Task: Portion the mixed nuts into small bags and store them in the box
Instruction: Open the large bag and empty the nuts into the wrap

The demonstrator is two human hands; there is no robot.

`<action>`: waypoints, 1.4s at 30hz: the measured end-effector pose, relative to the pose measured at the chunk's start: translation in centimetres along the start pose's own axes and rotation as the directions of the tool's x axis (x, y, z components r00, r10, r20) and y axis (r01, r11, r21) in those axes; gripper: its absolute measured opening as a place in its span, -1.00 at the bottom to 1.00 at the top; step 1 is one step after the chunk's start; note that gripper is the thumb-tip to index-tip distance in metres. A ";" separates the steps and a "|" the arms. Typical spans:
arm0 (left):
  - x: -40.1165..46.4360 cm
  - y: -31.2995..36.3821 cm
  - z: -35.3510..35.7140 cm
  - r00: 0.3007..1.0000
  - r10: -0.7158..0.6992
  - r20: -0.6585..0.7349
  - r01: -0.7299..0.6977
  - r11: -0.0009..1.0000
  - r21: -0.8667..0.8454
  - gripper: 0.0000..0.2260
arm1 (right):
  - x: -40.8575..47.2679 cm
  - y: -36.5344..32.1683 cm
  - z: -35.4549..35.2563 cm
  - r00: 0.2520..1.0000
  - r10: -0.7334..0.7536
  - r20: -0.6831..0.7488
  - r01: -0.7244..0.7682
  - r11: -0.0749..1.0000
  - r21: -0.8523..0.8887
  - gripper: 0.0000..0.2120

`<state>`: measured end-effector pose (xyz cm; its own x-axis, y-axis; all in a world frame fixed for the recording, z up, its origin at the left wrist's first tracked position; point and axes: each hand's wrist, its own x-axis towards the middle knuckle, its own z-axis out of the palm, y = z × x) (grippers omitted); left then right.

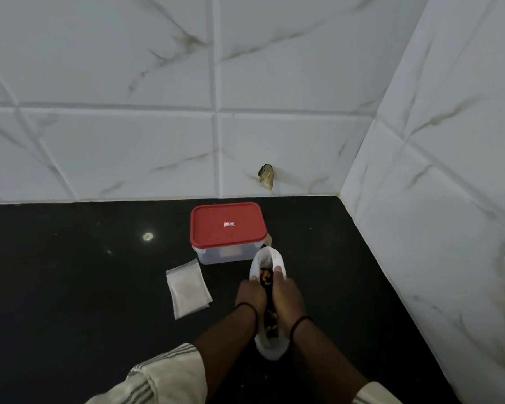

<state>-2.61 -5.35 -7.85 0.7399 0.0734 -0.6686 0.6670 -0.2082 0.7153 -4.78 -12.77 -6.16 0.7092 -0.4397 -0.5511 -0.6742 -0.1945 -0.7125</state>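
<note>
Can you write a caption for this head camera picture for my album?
Both hands, left hand and right hand, hold open a white bag of mixed nuts near the red-lidded box and small bags.

Both forearms were bare from the rolled cuffs down to the hands. The left sleeve was a loose, cream-coloured fabric with thin dark grey stripes, bunched up near the elbow, and the right sleeve showed the same pale striped cloth at the frame's lower edge. A thin black band circled the left wrist, and a matching black band sat on the right wrist.
</note>
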 end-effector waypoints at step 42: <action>-1.1 1.6 -9.9 0.988 -0.030 0.152 -0.080 0.739 0.669 -0.48 | 6.6 -3.4 -3.4 0.850 -0.455 0.267 0.522 0.656 -0.545 -0.73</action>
<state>-1.48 3.92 -3.94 0.6976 -0.0693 -0.7131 0.3752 -0.8126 0.4460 1.51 -18.01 -5.87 0.9643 -0.0510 -0.2600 -0.1839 -0.8352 -0.5183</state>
